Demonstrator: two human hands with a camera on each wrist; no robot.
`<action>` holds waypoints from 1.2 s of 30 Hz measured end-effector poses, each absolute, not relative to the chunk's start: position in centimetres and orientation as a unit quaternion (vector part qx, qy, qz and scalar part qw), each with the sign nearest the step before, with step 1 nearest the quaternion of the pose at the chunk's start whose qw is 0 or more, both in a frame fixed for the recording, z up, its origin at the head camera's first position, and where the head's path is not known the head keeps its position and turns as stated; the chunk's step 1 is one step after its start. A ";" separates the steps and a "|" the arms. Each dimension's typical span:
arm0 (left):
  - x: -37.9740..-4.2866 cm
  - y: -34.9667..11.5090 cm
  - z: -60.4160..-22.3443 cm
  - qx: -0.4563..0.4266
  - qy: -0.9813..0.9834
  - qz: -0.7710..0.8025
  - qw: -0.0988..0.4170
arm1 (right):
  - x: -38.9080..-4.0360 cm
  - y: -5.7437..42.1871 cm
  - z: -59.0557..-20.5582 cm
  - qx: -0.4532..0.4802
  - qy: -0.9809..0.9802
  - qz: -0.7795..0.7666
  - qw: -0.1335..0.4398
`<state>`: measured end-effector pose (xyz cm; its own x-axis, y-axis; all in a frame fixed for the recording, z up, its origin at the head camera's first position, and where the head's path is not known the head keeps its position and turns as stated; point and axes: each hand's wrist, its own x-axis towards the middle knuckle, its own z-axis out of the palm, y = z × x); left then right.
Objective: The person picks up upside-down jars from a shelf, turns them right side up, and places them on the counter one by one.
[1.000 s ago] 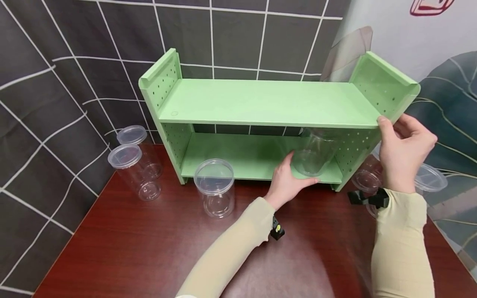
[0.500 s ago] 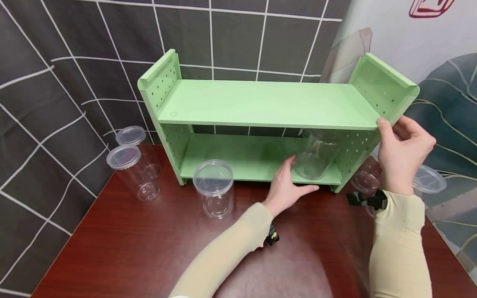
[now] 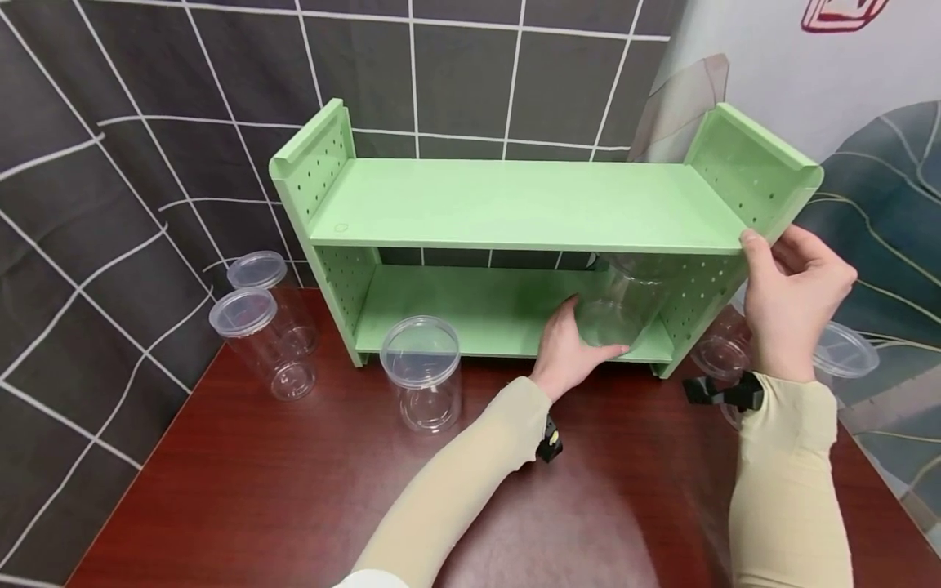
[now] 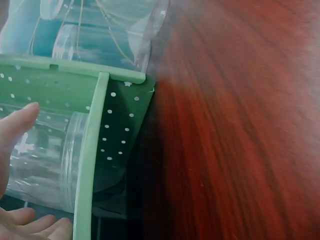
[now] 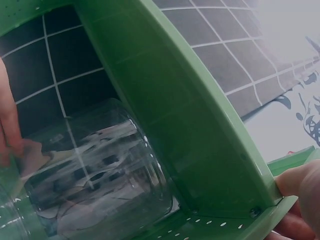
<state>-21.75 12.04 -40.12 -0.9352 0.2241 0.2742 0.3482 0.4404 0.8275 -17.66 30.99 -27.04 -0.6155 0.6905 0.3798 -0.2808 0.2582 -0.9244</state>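
Note:
A green two-tier shelf point(image 3: 515, 204) stands on the table, with a clear plastic jar point(image 3: 617, 306) at the right end of its lower tier. In the left wrist view, a ringed end of this jar point(image 4: 75, 160) faces the lower board. My left hand point(image 3: 569, 351) is spread at the jar's left side, thumb in front and fingers further back. The right wrist view shows its fingertips right at the jar's side. My right hand point(image 3: 797, 286) grips the front of the shelf's right side panel, its thumb where the upper board meets the panel.
A lidded clear jar point(image 3: 421, 371) stands before the shelf on the red-brown table point(image 3: 294, 490). To the left are two slimmer jars point(image 3: 257, 343), one behind the other. More clear jars point(image 3: 845, 351) stand right of the shelf, partly behind my right forearm. A dark gridded cloth point(image 3: 470, 82) hangs behind.
My left hand draws back slightly from the jar at half a second ago, then comes back up against its left side. My right hand keeps its grip; the jar and shelf stay put.

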 end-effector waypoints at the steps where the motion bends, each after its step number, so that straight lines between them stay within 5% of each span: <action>1: -21.9 12.3 -40.0 -0.167 -0.848 -0.500 0.060 | -17.7 31.1 -27.1 -0.149 -0.677 0.591 0.412; 16: -22.7 12.8 -39.6 -0.132 -0.847 -0.514 0.035 | -17.1 29.9 -26.2 -0.159 -0.677 0.593 0.405; 36: -20.9 10.1 -39.8 -0.198 -0.846 -0.493 0.038 | -16.9 29.8 -25.9 -0.151 -0.679 0.588 0.412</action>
<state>-20.88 10.09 -39.76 -0.9186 0.2978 0.2600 0.3731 0.4360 0.8190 -16.91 29.82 -25.90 -0.6145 0.6905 0.3817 -0.2790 0.2624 -0.9237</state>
